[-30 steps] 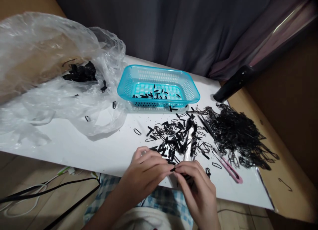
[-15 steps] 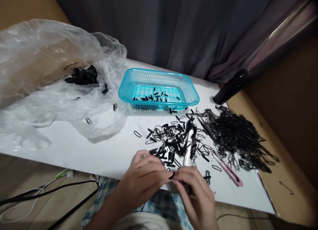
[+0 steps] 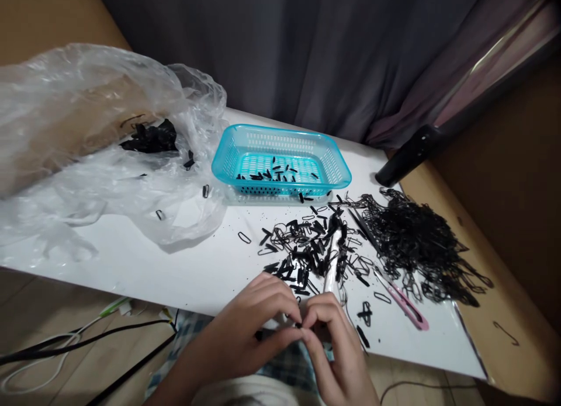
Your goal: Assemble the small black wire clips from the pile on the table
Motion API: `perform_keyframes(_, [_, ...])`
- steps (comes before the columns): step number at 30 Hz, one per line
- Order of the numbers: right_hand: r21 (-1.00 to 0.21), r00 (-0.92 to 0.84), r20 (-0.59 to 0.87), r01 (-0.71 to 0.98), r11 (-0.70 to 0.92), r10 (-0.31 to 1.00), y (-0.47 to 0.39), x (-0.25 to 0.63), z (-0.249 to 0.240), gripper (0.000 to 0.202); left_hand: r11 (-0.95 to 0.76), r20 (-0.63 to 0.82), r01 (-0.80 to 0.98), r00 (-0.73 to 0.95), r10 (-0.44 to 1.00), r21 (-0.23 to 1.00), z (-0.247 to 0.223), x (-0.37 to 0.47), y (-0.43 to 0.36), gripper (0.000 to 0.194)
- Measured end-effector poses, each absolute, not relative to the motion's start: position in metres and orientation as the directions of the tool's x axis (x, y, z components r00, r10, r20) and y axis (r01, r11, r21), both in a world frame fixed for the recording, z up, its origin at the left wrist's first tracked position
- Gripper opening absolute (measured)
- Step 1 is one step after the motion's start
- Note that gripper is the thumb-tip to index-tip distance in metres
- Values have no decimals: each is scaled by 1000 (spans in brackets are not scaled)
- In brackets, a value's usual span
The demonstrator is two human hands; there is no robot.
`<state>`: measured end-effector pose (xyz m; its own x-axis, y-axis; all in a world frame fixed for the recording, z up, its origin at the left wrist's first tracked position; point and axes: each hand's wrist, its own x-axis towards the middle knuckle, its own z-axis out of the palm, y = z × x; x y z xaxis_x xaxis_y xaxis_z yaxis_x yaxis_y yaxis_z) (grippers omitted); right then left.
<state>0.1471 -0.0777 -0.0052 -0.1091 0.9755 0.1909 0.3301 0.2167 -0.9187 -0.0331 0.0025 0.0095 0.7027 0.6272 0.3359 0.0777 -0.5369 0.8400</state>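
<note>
Behind everything, a dark grey fabric curtain (image 3: 245,55) hangs in soft vertical folds, and before it stretches a smooth, white-topped desk (image 3: 158,271). Crumpled, glossy and see-through, a large clear plastic bag (image 3: 109,184) sprawls over the desk's left part. The left hand (image 3: 252,315) reaches in from below at the near edge, palm turned inward, its fingers arched above the thumb so that a rounded gap opens between them. Facing it, the right hand (image 3: 337,342) bends its index finger down toward an extended thumb. A translucent turquoise plastic basket (image 3: 284,184), oblong with flared, slotted walls, stands beyond both hands and holds scattered dark bits. On the right lies a tangled heap of thin, wiry black loops (image 3: 421,248), near a slim pink-handled tool (image 3: 405,305) with a narrow metallic tip. Between heap and hands spread short, stick-like black pieces (image 3: 302,276) mixed with fine oval loops, around a shiny white strip (image 3: 333,266). Smallest of all, a tiny black piece (image 3: 298,325) is pinched where the fingertips of both hands meet; its shape is mostly hidden.
</note>
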Motion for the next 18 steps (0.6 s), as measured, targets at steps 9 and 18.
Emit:
perform_keyframes(9, [-992,-204,-33,123,-8,978,-75,150,7,12,-365,189,47,790,583,930,11,-40,1,6])
perform_keyframes(18, [-971,-157,-85,-207,-117,984,-70,151,3,11,-365,181,100,730,659,926,9,-35,0,10])
